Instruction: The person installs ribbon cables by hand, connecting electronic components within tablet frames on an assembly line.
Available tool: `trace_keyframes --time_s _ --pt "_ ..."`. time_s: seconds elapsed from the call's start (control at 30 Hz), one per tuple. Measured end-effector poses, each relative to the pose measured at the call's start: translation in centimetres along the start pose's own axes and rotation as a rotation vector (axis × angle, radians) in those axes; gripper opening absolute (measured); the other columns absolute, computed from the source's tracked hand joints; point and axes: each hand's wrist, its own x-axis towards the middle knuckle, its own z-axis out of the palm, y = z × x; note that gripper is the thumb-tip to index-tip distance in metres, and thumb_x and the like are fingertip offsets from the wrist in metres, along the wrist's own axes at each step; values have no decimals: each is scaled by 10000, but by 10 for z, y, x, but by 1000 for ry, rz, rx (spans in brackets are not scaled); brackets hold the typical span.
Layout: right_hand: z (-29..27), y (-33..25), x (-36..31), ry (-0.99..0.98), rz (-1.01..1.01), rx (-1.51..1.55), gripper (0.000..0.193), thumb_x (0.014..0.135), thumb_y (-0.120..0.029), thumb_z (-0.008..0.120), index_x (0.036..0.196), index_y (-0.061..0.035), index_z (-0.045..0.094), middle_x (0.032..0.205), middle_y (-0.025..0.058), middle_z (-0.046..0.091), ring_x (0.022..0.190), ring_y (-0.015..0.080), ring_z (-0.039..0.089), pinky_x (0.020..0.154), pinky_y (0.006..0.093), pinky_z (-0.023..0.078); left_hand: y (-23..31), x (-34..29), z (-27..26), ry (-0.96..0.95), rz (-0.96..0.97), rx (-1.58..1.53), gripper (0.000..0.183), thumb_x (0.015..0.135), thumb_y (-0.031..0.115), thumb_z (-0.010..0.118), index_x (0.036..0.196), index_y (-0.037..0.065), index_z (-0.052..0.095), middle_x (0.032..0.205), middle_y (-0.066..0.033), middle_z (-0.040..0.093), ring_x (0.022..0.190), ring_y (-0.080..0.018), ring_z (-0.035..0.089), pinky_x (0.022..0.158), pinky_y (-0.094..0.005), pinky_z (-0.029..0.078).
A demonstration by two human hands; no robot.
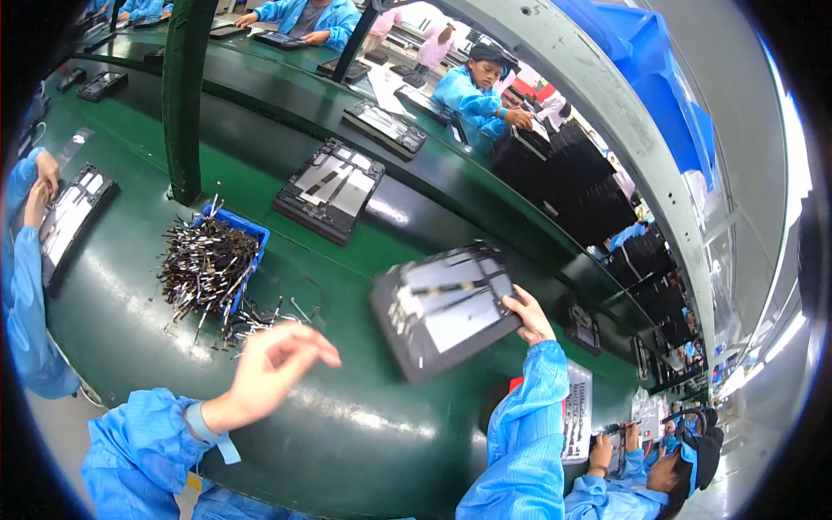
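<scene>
The dark tray (pixel 446 308), gripped at its edge by the right hand (pixel 527 316), is probably best kept level while the blurred left hand (pixel 273 368), fingers loose and empty, is kept clear.

A dark tray (pixel 329 188) of flat silver and black parts lies near the far edge of the green worktop (pixel 347 433). Beyond it, on the belt (pixel 286 87), sits another tray (pixel 384 128). A green post (pixel 184 95) stands toward the worktop's left end. Black stacked trays (pixel 572 182) rise at the belt's far side.
</scene>
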Motion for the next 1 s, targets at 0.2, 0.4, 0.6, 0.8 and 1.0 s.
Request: trace_keyframes --time_s 0.2,0.4,0.6,0.8,1.0 --pt "32 32 -20 -486 102 -359 661 768 -59 784 1347 38 480 1225 75 592 1058 147 573 937 279 465 -33 1 8 132 -219 -168 175 1002 166 479 1007 8 556 1038 -164 664 1016 -237 652 944 -373 509" --pt "59 45 -65 -174 -377 -531 659 782 -153 790 1353 -5 496 1352 122 524 1259 191 468 1063 330 356 -75 0 41 159 -196 -129 197 1017 134 439 945 0 564 1325 -222 528 1302 -270 461 1096 -351 342" --pt "107 121 -137 383 -271 412 497 982 -91 496 1441 22 342 1500 179 339 1397 248 313 1157 351 230 -97 23 50 -77 -147 74 151 998 114 442 912 31 536 1531 -244 253 1447 -266 221 1102 -317 258" --pt "142 110 -136 329 -326 346 558 998 -174 429 1492 0 235 1562 143 223 1443 225 203 1168 326 146 -95 15 53 -100 -189 75 144 995 108 435 917 37 534 1534 -246 241 1464 -294 159 1132 -343 220" --pt "141 97 -131 229 -336 318 546 1013 -209 417 1494 -28 232 1545 166 233 1433 263 225 1167 371 189 -76 -7 59 6 -155 144 151 1000 88 424 913 50 541 1562 -229 181 1475 -263 121 1133 -328 174"
